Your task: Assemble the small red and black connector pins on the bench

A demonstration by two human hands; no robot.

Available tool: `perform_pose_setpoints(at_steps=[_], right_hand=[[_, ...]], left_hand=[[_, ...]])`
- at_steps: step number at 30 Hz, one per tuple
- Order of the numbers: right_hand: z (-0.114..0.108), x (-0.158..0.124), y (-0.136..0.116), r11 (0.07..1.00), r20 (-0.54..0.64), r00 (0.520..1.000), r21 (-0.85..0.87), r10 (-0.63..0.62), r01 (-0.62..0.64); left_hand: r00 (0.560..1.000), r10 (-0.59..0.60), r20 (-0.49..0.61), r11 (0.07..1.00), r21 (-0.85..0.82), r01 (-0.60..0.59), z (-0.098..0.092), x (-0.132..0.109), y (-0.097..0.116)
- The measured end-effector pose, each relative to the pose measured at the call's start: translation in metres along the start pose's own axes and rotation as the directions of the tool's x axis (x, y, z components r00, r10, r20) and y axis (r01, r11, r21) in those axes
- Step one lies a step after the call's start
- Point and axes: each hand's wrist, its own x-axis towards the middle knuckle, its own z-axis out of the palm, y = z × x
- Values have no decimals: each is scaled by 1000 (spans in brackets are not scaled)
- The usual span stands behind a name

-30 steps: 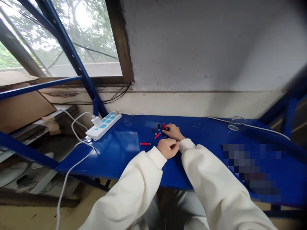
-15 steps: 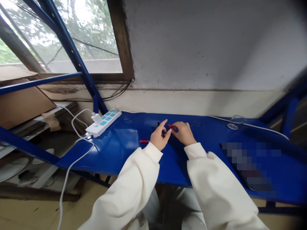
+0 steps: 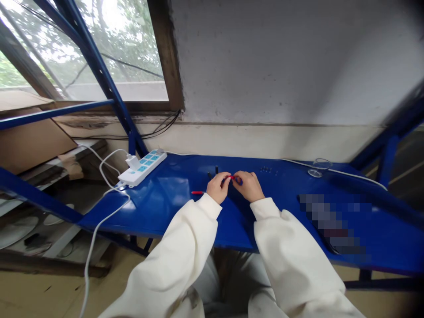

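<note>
Just above the blue tabletop, my left hand and my right hand meet fingertip to fingertip. Between them is a small red piece, pinched from both sides; its exact kind is too small to make out. A thin red pen-like stick lies left of my left hand, its right end near or behind the hand. Beyond that hand, a short black cylinder stands upright, with a second dark piece beside it. Several tiny clear bits are scattered past my right hand.
A white power strip with a plug and cable sits at the table's left end. A clear round dish lies at the back right, near a white cable. A dark blurred-out object rests at the right. Blue frame posts rise at both ends.
My left hand's raised, spread fingers have closed onto the red piece that my right hand held. Both hands are now together. The view has shifted slightly.
</note>
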Motion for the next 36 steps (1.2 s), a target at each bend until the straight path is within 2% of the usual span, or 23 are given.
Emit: perform_pose_setpoints(at_steps=[4, 8, 11, 14, 19, 25, 28, 32, 34, 36], right_hand=[[0, -1, -1, 986, -82, 994, 156, 71, -57], [1, -2, -2, 909, -116, 965, 378, 234, -175], [2, -3, -5, 810, -32, 936, 512, 350, -285], [4, -2, -7, 730, 72, 927, 595, 369, -337], [6, 0, -9, 642, 97, 916, 685, 389, -345], [3, 0, -12, 662, 67, 928, 682, 368, -312], [2, 0, -12, 645, 48, 915, 695, 400, -318], [1, 1, -9, 554, 11, 870, 766, 494, -324], [1, 2, -7, 521, -2, 864, 799, 503, -302], [1, 3, -6, 515, 1, 880, 810, 475, -279]], left_hand=[[996, -91, -23, 987, -132, 87, 0, 3, -5], [990, -136, -31, 970, -207, 127, 0, 3, -3], [990, -141, -9, 969, -205, 136, 0, 2, -2], [990, -141, 19, 970, -199, 142, 2, 1, -4], [985, -170, 38, 964, -202, 174, 2, 1, -5], [981, -183, 62, 971, -145, 190, -4, 2, 1], [980, -201, -9, 968, -152, 197, -7, 3, 3], [951, -264, -158, 945, -242, 222, -7, 5, 4], [940, -306, -149, 925, -281, 256, -7, 7, 4], [937, -338, -93, 904, -308, 295, -5, 7, 4]])
